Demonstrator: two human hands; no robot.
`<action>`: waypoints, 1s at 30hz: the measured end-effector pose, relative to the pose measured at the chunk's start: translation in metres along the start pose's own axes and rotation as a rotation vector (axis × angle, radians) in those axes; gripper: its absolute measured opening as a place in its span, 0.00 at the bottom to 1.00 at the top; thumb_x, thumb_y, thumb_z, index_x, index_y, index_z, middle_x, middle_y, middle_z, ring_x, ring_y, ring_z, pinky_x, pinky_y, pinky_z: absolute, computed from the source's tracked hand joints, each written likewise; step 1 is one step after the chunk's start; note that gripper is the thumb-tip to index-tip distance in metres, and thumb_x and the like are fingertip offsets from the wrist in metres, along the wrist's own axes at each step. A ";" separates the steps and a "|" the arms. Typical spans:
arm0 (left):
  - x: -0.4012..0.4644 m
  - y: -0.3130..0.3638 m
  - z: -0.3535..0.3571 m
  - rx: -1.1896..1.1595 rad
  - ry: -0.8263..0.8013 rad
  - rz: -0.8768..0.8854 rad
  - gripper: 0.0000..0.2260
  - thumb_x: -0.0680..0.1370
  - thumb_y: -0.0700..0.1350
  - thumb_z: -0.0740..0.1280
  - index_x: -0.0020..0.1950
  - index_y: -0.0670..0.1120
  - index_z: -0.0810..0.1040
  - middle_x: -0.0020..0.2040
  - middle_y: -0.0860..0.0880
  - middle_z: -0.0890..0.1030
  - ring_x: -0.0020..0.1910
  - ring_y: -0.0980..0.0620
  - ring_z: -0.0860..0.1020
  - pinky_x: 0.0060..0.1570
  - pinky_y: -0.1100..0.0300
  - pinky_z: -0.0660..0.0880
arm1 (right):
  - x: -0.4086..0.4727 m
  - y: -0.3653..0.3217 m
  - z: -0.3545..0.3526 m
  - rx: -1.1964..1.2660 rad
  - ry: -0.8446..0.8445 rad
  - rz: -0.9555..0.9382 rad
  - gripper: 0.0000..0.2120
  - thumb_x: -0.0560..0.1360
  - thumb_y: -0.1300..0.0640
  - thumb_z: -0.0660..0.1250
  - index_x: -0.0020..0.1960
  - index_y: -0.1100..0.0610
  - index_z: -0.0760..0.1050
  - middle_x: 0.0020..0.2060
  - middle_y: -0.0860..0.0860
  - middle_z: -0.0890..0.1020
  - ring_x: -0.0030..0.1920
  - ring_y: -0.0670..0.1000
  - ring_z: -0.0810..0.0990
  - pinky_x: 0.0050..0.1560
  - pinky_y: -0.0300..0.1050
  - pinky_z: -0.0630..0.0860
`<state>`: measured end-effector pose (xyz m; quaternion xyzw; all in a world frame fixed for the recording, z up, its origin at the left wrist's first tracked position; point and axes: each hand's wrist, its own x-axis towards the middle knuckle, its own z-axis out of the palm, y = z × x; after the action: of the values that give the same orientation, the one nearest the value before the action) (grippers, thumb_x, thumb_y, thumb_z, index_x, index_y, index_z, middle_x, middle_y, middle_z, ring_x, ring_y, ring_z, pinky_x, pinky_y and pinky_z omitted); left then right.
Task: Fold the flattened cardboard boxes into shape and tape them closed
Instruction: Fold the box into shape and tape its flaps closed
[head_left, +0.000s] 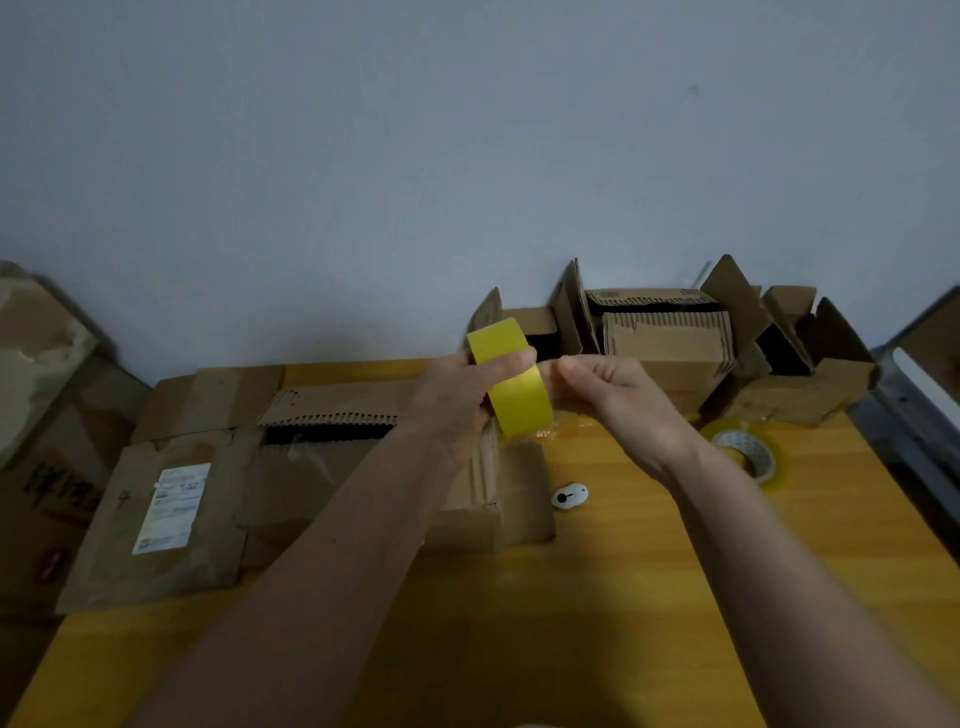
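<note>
My left hand (457, 400) grips a yellow tape roll (511, 382) held up above the table, thumb across its outer face. My right hand (618, 400) is at the roll's right side with fingers curled, pinching at the tape's edge; the loose end itself is too small to make out. Below the hands lies a cardboard box (483, 509) with its flaps folded in. Flattened cardboard boxes (171, 519) lie at the left of the yellow wooden table (623, 597).
Several opened boxes (675, 343) stand along the wall at the back right. A clear tape roll (748, 452) lies at the right by my right wrist. A small white cutter (570, 495) rests beside the box. Large cartons (41, 415) stand off the table's left edge.
</note>
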<state>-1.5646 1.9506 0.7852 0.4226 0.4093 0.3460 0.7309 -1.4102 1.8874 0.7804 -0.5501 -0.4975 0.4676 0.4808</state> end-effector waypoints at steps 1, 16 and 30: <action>0.004 -0.002 0.001 -0.004 -0.005 0.003 0.12 0.71 0.41 0.74 0.53 0.40 0.80 0.48 0.43 0.84 0.46 0.46 0.83 0.50 0.46 0.80 | 0.003 0.009 -0.004 0.046 0.101 0.018 0.15 0.82 0.59 0.56 0.56 0.63 0.80 0.47 0.58 0.85 0.48 0.50 0.83 0.50 0.38 0.79; 0.061 -0.070 0.014 -0.125 0.025 -0.335 0.04 0.80 0.37 0.63 0.54 0.43 0.74 0.57 0.44 0.82 0.50 0.52 0.80 0.52 0.50 0.77 | 0.012 0.236 -0.008 -0.917 -0.172 0.453 0.28 0.78 0.68 0.56 0.75 0.52 0.61 0.77 0.51 0.56 0.72 0.61 0.56 0.70 0.49 0.56; 0.059 -0.071 0.018 -0.406 0.060 -0.309 0.04 0.76 0.42 0.70 0.49 0.45 0.77 0.42 0.46 0.85 0.42 0.50 0.83 0.47 0.53 0.79 | -0.016 0.192 -0.005 0.144 0.390 0.598 0.04 0.79 0.65 0.62 0.45 0.62 0.75 0.38 0.57 0.80 0.34 0.50 0.77 0.33 0.37 0.74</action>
<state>-1.5119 1.9661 0.7092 0.1892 0.4126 0.3179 0.8324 -1.3877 1.8626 0.5908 -0.7150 -0.1795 0.5077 0.4459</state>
